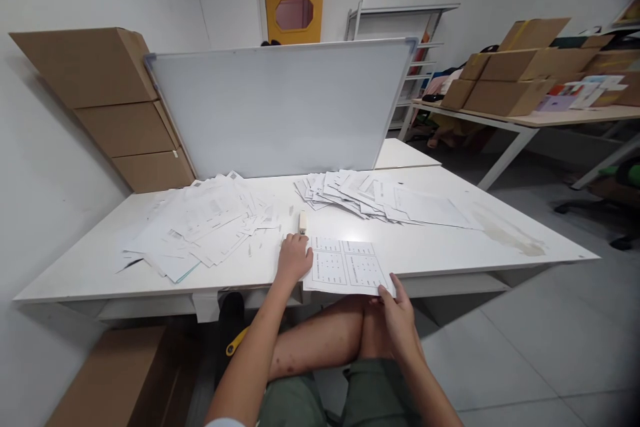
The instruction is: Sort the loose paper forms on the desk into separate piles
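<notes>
Printed paper sheets (345,263) with boxed tables lie over the front edge of the white table, their near edge jutting out toward my lap. At the sheets' left edge is my left hand (295,257), fingers curled and thumb against the paper. Just beyond its fingertips lies a small cream-coloured block, like a stapler (303,221); I cannot tell whether the fingers touch it. My right hand (397,307) pinches the near right corner of the sheets between thumb and fingers, partly hidden under the paper.
A loose heap of papers (200,220) spreads on the table (280,260) at left; another paper pile (370,195) lies at centre right. Behind them leans a whiteboard (290,107), beside stacked cardboard boxes (120,80). A box (115,373) sits under the table at left.
</notes>
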Demonstrator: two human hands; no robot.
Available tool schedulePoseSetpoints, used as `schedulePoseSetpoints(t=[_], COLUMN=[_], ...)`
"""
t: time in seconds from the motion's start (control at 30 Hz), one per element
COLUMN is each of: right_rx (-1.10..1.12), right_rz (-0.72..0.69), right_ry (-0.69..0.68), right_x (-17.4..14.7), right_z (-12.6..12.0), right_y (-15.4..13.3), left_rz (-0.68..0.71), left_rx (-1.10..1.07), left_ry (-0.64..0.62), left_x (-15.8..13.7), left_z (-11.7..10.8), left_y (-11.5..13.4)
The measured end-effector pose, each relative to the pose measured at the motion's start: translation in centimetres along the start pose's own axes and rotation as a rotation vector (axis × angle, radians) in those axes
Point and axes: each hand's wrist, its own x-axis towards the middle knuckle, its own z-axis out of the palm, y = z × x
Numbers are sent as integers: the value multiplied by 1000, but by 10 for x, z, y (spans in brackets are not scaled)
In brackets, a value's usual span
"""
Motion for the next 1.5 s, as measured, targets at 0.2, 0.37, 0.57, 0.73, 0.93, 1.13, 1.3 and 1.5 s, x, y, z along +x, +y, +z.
schedulePoseSetpoints(t=[0.2,0.37,0.57,0.73,0.93,1.13,1.3,1.5], right_rx=[-18,17,24,-10,-156,-222,-207,1], right_rz=[64,87,108,100,11,-20,-10,94], right_ry=[14,6,20,1,-10,-38,-42,-2], right_x=[2,0,2,5,3,1,-1,-1], right_z=[0,2,3,-1,-5,-6,-3,3], right_y=[-2,-6,-7,-2,-8,-8,-9,-12], left_rz=[-4,-26,-61,-53,-36,-45,-56,-62], left_rx=[12,12,38,55,78,68,62,57], left_ry=[-5,-13,8,6,-10,-48,-71,-73], left_x=[0,2,2,2,1,3,3,4], left_z=[-2,-1,-2,-2,-2,-1,-2,0], left_y=[1,0,0,1,0,0,-1,-2])
